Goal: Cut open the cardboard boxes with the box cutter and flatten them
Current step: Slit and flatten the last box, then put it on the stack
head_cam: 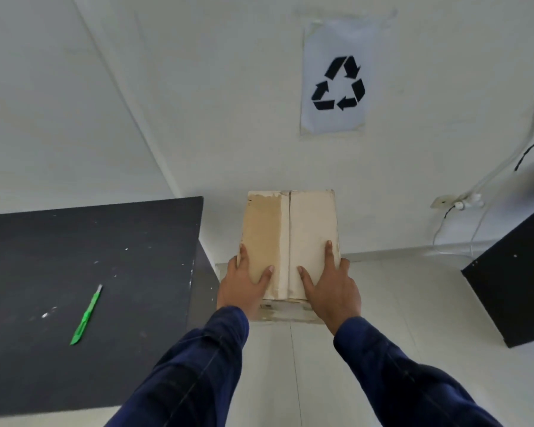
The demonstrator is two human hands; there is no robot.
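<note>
A closed cardboard box (pixel 290 229), tan on its left flap and pale on its right, sits in front of me by the white wall, its top seam running away from me. My left hand (pixel 244 285) grips its near left corner, thumb on the top and fingers down the side. On the near right corner, my right hand (pixel 330 291) holds it the same way, thumb and forefinger spread on the top flap. The green box cutter (pixel 86 315) lies untouched on the black table (pixel 74 241) to the left.
A paper recycling sign (pixel 336 84) is taped to the wall above the box. At the right stands a black cabinet (pixel 518 272), with a wall socket and white cables (pixel 457 203) beside it. Pale floor tiles lie under the box.
</note>
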